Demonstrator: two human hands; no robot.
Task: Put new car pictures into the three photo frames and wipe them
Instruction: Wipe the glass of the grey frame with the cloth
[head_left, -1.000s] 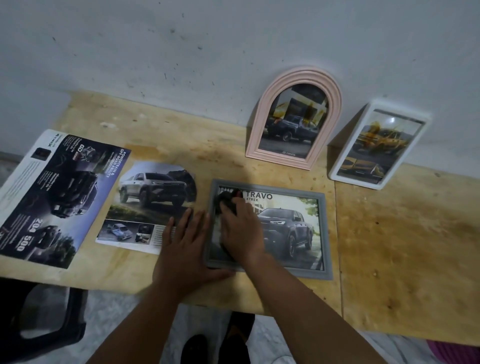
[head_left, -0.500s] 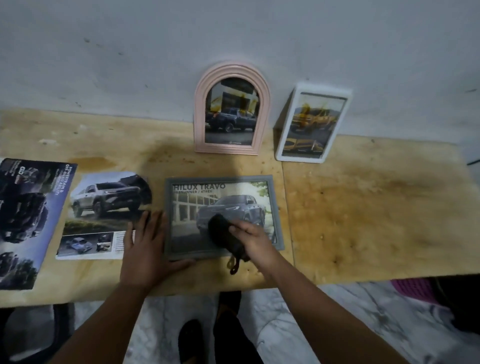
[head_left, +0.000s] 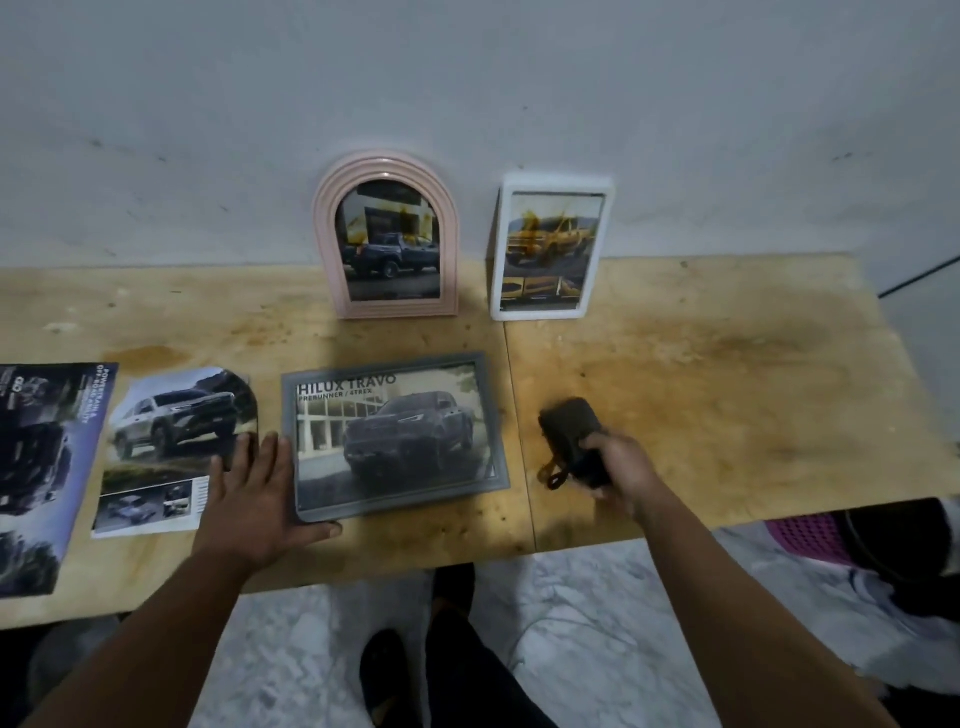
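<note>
The scene was dim and flat, lit from above and slightly behind the camera; a soft dark shadow fell across the wooden table around the grey frame; the glass of the pink arched frame and the white frame carried yellowish reflections; the right hand and the dark cloth were smeared by motion blur; wide-angle distortion bowed the table's edge and stretched the forearms near the corners; fine detail was soft and grainy throughout.
</note>
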